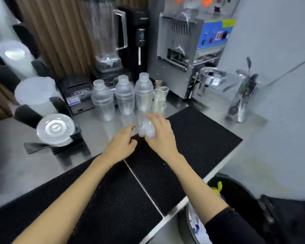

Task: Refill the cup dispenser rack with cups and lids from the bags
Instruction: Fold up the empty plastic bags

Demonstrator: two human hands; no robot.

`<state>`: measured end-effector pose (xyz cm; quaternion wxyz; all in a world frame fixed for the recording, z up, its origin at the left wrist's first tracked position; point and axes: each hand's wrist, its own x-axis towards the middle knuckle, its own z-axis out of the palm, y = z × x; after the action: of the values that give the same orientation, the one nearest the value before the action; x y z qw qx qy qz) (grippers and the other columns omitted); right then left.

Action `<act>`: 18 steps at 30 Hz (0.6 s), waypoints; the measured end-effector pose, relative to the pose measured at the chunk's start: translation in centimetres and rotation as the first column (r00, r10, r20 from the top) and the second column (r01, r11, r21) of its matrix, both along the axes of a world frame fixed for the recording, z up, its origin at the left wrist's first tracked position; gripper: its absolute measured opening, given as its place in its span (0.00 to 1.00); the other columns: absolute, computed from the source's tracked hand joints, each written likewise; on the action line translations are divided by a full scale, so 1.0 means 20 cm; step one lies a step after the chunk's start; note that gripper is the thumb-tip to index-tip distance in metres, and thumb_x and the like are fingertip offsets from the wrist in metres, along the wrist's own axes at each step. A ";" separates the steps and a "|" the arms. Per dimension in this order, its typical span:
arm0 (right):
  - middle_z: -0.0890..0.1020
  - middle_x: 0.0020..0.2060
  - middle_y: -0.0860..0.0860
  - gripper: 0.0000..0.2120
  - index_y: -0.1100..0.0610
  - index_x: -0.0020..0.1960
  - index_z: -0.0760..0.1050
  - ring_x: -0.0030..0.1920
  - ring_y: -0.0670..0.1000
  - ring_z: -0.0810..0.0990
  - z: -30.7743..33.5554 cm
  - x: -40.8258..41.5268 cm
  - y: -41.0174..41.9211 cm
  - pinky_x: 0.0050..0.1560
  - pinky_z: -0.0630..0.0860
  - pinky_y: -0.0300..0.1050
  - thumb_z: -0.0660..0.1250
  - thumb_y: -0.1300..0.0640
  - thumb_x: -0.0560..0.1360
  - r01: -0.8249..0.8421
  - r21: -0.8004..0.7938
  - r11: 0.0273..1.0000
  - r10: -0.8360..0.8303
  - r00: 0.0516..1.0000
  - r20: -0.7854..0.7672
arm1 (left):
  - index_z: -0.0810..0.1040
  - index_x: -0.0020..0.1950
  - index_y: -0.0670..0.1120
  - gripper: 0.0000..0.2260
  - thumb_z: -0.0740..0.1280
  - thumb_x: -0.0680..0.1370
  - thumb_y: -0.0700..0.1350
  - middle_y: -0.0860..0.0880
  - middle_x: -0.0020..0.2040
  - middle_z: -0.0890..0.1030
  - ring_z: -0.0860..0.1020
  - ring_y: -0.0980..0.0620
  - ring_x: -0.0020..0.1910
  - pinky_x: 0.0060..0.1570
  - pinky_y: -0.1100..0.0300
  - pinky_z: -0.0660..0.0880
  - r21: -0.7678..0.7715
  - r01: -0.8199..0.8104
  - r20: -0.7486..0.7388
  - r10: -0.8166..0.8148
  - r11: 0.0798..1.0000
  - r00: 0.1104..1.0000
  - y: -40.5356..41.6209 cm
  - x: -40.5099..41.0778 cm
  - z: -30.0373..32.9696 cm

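The clear plastic bag (pixel 145 128) lies crumpled on the black mat (pixel 192 138), just in front of the three shaker bottles (pixel 124 95). It looks empty, though the picture is blurred here and I cannot be sure. The right hand (pixel 159 134) holds it, with the fingers curled over the top of the bundle. The left hand (pixel 122 142) is just beside it, fingers loosely bent and holding nothing; the fingertips are near the plastic, but whether they touch I cannot tell.

I judge the step in hand to be the gathering of a used bag. The rack (pixel 26 95) at the left of the surface (pixel 16 166) already carries stacks of cups (pixel 33 93) and a stack of lids (pixel 55 129). The next move probably calls for squeezing the bag small and taking it to the bin (pixel 236 196) at the lower right.
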<state>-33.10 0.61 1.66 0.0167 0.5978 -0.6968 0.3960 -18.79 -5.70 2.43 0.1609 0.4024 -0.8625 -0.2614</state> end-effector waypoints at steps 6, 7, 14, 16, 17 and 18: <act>0.73 0.62 0.53 0.27 0.53 0.65 0.68 0.60 0.56 0.72 -0.14 -0.50 0.59 0.60 0.69 0.48 0.68 0.58 0.66 0.508 -0.013 0.861 -0.500 0.852 0.157 | 0.67 0.70 0.46 0.20 0.62 0.78 0.41 0.45 0.66 0.73 0.73 0.47 0.63 0.62 0.54 0.69 -0.050 0.231 -0.041 -0.233 0.972 0.972 0.24 -0.57 -0.06; 0.74 0.61 0.54 0.27 0.54 0.64 0.68 0.59 0.57 0.73 -0.19 -0.56 0.70 0.59 0.69 0.50 0.68 0.58 0.66 0.605 0.002 0.797 -0.593 0.780 0.198 | 0.68 0.70 0.46 0.19 0.62 0.78 0.41 0.46 0.66 0.73 0.73 0.47 0.63 0.62 0.54 0.69 -0.042 0.254 -0.046 -0.256 0.966 0.966 0.29 -0.64 -0.08; 0.58 0.73 0.55 0.42 0.45 0.72 0.54 0.72 0.61 0.57 -0.52 -0.70 1.02 0.67 0.58 0.68 0.72 0.43 0.65 0.668 0.534 0.518 -0.841 0.512 0.175 | 0.70 0.67 0.46 0.17 0.62 0.78 0.43 0.47 0.63 0.74 0.73 0.48 0.62 0.60 0.53 0.70 -0.029 0.380 -0.005 -0.380 0.925 0.925 0.47 -0.94 -0.18; 0.53 0.74 0.56 0.45 0.44 0.73 0.49 0.74 0.60 0.49 -0.56 -0.72 1.02 0.68 0.50 0.71 0.72 0.42 0.66 0.644 0.592 0.485 -0.850 0.505 0.147 | 0.70 0.67 0.46 0.17 0.62 0.78 0.43 0.47 0.63 0.75 0.73 0.48 0.61 0.58 0.54 0.70 -0.037 0.381 -0.012 -0.382 0.924 0.924 0.47 -0.98 -0.19; 0.53 0.75 0.56 0.44 0.45 0.73 0.49 0.75 0.59 0.48 -0.56 -0.72 1.01 0.68 0.48 0.70 0.72 0.43 0.66 0.649 0.589 0.482 -0.852 0.505 0.141 | 0.71 0.67 0.46 0.17 0.62 0.78 0.43 0.47 0.63 0.75 0.73 0.48 0.61 0.58 0.54 0.70 -0.041 0.385 -0.010 -0.386 0.922 0.923 0.47 -0.99 -0.20; 0.53 0.74 0.56 0.43 0.45 0.74 0.49 0.75 0.59 0.48 -0.57 -0.72 1.01 0.69 0.48 0.69 0.71 0.44 0.67 0.669 0.562 0.486 -0.852 0.506 0.135 | 0.71 0.67 0.45 0.17 0.62 0.78 0.42 0.47 0.63 0.75 0.73 0.48 0.60 0.57 0.54 0.70 -0.051 0.383 -0.011 -0.384 0.922 0.923 0.47 -1.00 -0.21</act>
<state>-47.53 20.77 -9.66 -0.0823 0.1081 -0.9478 0.2883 -38.74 3.66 -1.68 0.1251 0.2190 -0.9288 -0.2714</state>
